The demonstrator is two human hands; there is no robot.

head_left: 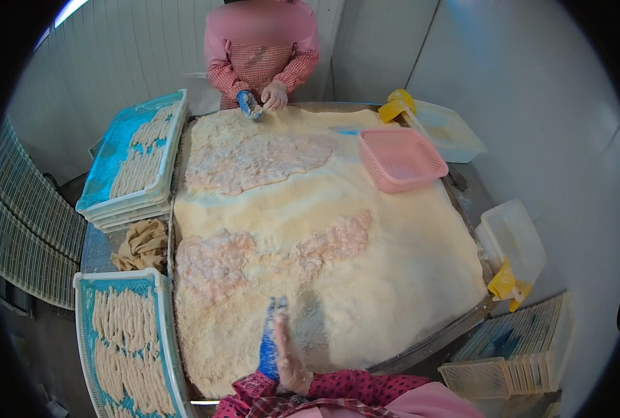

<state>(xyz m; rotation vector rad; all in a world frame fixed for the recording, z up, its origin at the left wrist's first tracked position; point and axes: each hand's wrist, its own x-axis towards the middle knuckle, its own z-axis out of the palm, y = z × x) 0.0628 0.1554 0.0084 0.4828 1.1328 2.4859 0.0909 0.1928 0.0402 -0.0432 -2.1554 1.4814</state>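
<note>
In front of me, my left hand [269, 346] in a blue glove and my right hand [290, 353] in a thin clear glove are pressed palm to palm, fingers straight and pointing away. Whatever may lie between the palms is hidden. Both gloves carry pale crumbs. Below them spreads a wide bed of cream-coloured crumbs [407, 279] over the table, with a bare grey patch [313, 320] just right of my hands. Two heaps of wet pinkish raw meat pieces lie beyond: one at the left [216, 261], another toward the middle [334, 240].
Trays of coated strips stand at left, near [125, 348] and far [143, 153], with a brown cloth [143, 245] between. Opposite, a co-worker [261, 59] works by more meat [261, 160]. A pink basket [402, 159], clear tubs [515, 237] and stacked trays [519, 341] are at right.
</note>
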